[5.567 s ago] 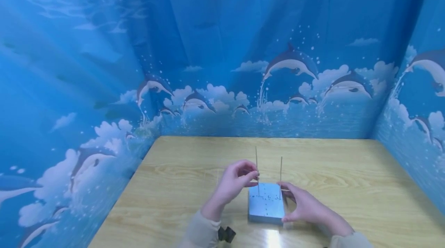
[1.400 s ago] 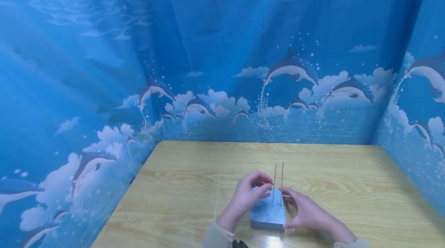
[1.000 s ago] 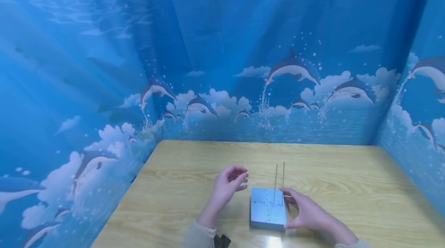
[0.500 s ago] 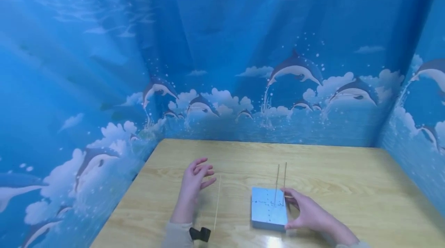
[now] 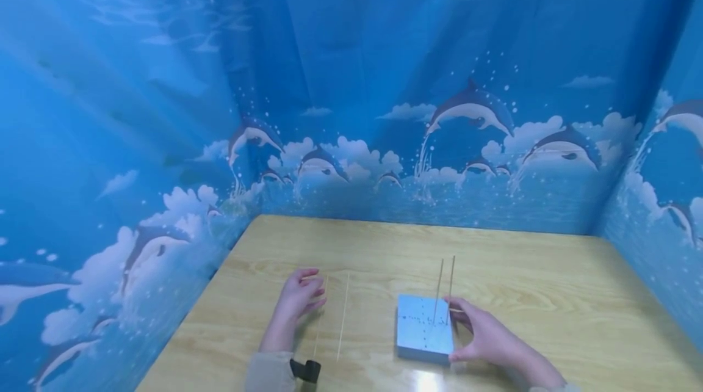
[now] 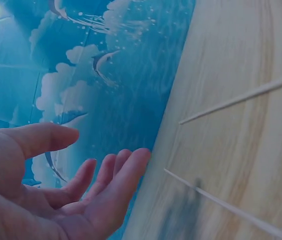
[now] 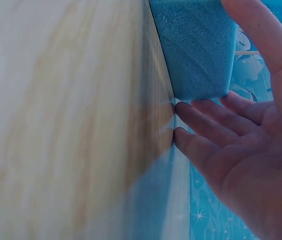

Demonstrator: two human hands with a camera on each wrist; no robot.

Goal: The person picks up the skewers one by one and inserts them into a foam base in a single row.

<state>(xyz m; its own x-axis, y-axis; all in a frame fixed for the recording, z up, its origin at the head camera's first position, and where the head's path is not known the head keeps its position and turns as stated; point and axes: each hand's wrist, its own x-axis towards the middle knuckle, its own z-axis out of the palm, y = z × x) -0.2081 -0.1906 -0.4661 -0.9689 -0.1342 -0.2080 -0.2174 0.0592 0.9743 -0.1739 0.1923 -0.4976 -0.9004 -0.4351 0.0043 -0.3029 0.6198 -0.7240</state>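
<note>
A light blue foam block (image 5: 424,331) with small dark holes across its top rests on the table, right of centre. Two thin sticks stand upright in it near its right edge: the left stick (image 5: 438,292) and the right stick (image 5: 451,288). My right hand (image 5: 486,334) holds the block by its right side, thumb at the near corner, fingers at the far one; in the right wrist view they touch the blue foam (image 7: 195,50). My left hand (image 5: 296,301), fingers loosely bent and holding nothing, hovers beside two pale sticks lying on the table, the nearer stick (image 5: 321,312) and the farther stick (image 5: 343,319).
The wood-grain table (image 5: 522,276) is enclosed by blue curtains (image 5: 351,74) printed with dolphins. A black strap piece (image 5: 307,370) sits at the left cuff. In the left wrist view the two lying sticks angle apart, one stick (image 6: 240,104) above the other.
My left hand, earlier pinching a stick at the block, has let go of it and moved left to the lying sticks. That stick now stands near the other upright one. My right hand stays on the block.
</note>
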